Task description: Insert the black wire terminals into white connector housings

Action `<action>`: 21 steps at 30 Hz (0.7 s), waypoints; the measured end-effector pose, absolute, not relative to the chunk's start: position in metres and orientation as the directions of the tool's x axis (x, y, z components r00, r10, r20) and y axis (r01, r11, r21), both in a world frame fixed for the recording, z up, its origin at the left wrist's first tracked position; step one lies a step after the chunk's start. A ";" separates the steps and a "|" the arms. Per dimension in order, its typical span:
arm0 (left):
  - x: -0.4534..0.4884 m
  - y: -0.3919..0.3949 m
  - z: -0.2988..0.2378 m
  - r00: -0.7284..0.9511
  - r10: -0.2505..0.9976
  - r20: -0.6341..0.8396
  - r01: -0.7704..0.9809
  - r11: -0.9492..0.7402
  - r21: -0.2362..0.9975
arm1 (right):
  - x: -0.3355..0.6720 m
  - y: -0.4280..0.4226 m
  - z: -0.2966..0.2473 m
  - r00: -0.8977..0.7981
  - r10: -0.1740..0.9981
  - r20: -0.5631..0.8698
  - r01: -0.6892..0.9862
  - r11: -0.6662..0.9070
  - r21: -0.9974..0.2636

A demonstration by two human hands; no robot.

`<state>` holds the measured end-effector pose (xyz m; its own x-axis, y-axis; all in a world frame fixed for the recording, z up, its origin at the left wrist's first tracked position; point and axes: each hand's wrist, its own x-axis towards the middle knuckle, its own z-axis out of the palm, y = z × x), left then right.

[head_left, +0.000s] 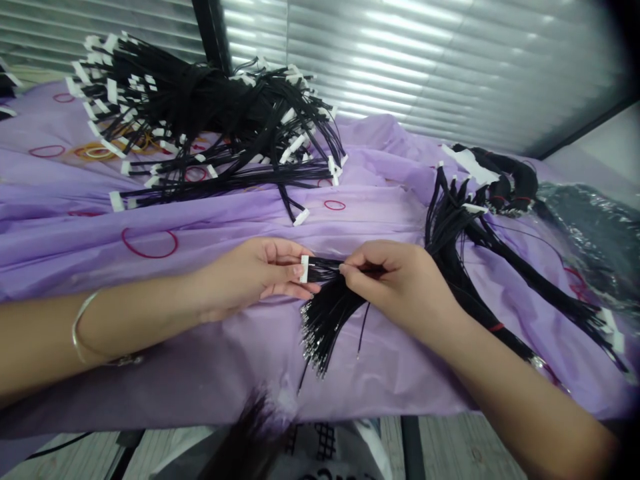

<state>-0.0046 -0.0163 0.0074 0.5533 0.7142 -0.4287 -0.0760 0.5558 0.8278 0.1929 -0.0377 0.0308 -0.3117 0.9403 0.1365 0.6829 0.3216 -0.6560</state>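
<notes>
1. Nearest, on the near side of the gap between the hands, loose black wire ends (333, 320) fan out with their metal tips (311, 340) exposed; none of these sits in a housing, so this part looks left to do.
2. Just beyond, the left hand (280, 270) grips a white connector (305, 269), and the right hand (390, 270) pinches black wires (325, 270) close beside it. The connector lies between the hands with several wires running into it; it seems partly filled, though how many are seated cannot be told.
3. Beyond and to the right of the right hand, cable bundles (445, 227) lie on the bench (200, 393).
4. Farthest, beyond the left hand, a large cable pile (200, 100) bears white housings (116, 201) at its ends, probably finished pieces.
</notes>
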 end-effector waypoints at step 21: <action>-0.005 -0.016 0.007 0.562 0.714 -0.419 -0.074 0.547 0.834 | 0.191 -0.036 0.031 -0.286 0.957 0.055 0.687 0.245 -0.684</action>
